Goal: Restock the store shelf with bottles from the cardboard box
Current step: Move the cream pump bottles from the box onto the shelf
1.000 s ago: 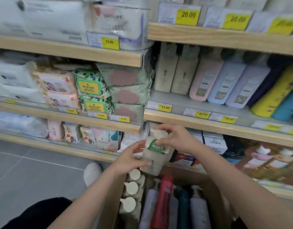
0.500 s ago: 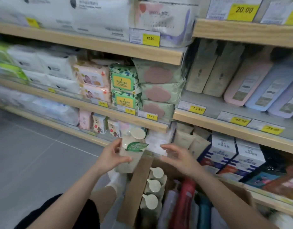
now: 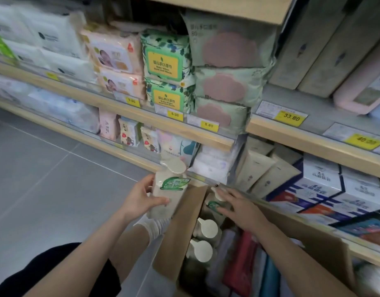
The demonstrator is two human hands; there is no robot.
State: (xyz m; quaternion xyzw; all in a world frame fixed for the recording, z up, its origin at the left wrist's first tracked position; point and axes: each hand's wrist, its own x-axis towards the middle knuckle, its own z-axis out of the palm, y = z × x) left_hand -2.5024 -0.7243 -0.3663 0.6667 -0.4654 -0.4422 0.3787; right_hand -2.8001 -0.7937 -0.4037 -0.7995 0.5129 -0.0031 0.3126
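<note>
Bottle (image 3: 169,189) gripped in left hand (image 3: 140,198) beside cardboard box (image 3: 180,228); right hand (image 3: 238,205) fingers curled onto another bottle (image 3: 214,205) inside

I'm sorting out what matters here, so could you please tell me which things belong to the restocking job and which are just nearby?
Part of the job:
- beige bottle, held in the left hand
- right hand, reaching onto another bottle in the box
- cardboard box
- white-capped bottles inside it

Just nearby:
- wipe packs
- yellow price tags
- blue and white cartons
- grey floor
</note>
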